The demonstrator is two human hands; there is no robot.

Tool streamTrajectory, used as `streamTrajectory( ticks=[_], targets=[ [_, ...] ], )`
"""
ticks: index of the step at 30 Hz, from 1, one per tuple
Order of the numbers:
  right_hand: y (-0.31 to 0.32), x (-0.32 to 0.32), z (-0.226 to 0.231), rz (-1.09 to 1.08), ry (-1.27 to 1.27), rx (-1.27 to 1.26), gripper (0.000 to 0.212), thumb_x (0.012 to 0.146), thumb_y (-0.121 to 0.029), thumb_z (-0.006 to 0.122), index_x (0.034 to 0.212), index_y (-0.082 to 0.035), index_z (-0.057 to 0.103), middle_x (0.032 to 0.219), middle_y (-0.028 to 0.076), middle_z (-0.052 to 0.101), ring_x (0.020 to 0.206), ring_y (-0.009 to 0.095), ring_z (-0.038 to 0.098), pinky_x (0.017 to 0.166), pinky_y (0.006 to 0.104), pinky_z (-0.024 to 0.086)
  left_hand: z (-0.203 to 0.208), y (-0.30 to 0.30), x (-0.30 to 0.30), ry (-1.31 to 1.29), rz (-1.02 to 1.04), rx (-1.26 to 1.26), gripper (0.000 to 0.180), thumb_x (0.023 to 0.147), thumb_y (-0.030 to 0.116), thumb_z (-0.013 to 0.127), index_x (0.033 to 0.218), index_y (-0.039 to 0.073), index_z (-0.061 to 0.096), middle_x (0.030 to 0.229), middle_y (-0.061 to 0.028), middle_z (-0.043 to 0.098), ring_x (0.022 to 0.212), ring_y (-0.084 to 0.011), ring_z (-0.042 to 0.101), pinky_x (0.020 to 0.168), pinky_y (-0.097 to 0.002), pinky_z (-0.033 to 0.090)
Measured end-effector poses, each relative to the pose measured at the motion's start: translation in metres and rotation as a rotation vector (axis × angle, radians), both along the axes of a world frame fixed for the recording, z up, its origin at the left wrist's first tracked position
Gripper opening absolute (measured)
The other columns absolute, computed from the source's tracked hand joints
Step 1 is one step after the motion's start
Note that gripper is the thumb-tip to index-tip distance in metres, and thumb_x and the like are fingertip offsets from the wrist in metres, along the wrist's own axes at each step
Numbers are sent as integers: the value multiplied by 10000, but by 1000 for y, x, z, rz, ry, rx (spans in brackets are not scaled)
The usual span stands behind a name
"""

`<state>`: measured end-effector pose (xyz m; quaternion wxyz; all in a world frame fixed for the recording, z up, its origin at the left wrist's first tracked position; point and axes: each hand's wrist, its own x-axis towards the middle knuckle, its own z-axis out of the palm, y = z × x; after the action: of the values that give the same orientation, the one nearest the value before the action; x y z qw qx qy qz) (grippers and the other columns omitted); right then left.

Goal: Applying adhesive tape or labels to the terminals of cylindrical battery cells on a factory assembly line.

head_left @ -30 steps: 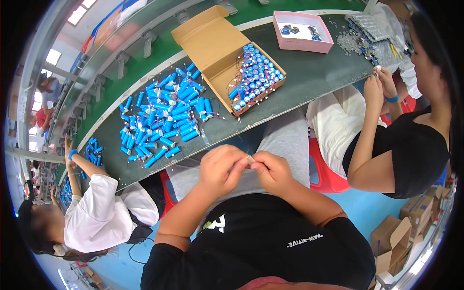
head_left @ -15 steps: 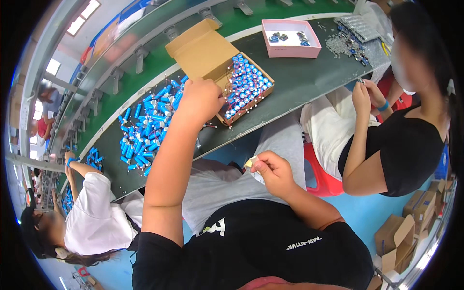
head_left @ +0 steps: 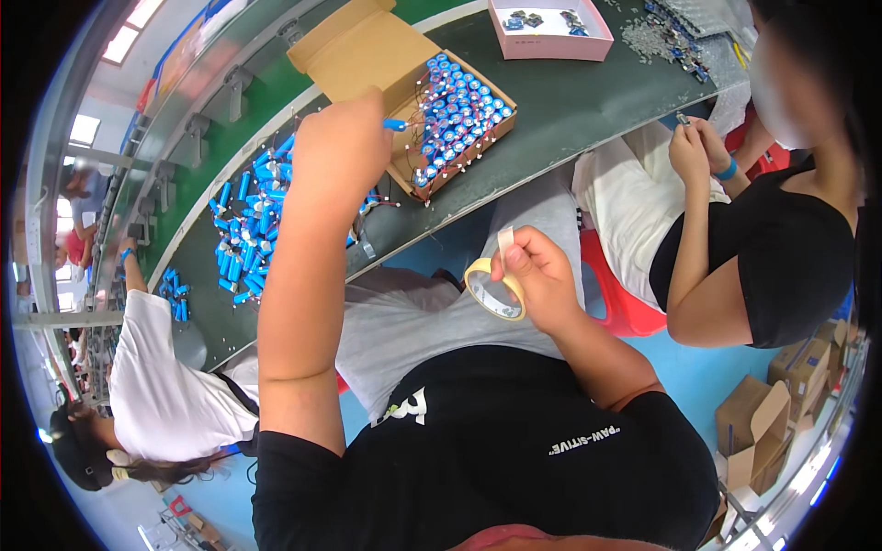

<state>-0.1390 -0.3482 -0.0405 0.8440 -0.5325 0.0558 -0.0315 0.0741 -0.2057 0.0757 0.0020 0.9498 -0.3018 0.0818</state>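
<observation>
Blue cylindrical battery cell (head_left: 396, 125), one: jutting from the left hand (head_left: 340, 142), grip pinching it (fingertips hidden), over an open brown cardboard box (head_left: 363, 55) of upright blue cells (head_left: 455, 106). Right hand (head_left: 540, 271): grip pinching a pale-yellow ring-shaped tape roll (head_left: 502, 309). Loose blue cells (head_left: 241, 241): heaped left of box, dark-green table (head_left: 551, 106).

My left grip (head_left: 340, 145) holds a blue cylinder (head_left: 395, 125) at the left part of an open cardboard box (head_left: 363, 55) on the dark counter (head_left: 551, 115); upright blue cylinders (head_left: 457, 118) fill the box's right part. My right grip (head_left: 540, 275), on the near side of the counter's edge, pinches a roll of pale tape (head_left: 496, 302), its strip (head_left: 506, 242) jutting up. Loose blue cylinders (head_left: 241, 241) heap to the left; a pink box (head_left: 556, 48) sits far right.
</observation>
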Motion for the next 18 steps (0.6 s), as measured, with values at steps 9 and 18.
streamTrajectory(
  ticks=[9,18],
  targets=[
    [-1,2,4,-16,44,24,202,1029,-249,487,987,-53,517,817,59,611,580,51,474,516,186,384,1,11,-5,226,-7,-336,243,833,213,642,972,14,651,855,-184,674,821,-342,662,718,-428,515],
    [1,6,6,-10,17,51,199,1027,-248,490,968,-60,508,813,57,604,579,54,469,511,185,379,-30,23,9,608,20,-1079,242,872,151,662,1062,12,603,813,-22,619,694,-68,546,622,-266,447]
  ],
)
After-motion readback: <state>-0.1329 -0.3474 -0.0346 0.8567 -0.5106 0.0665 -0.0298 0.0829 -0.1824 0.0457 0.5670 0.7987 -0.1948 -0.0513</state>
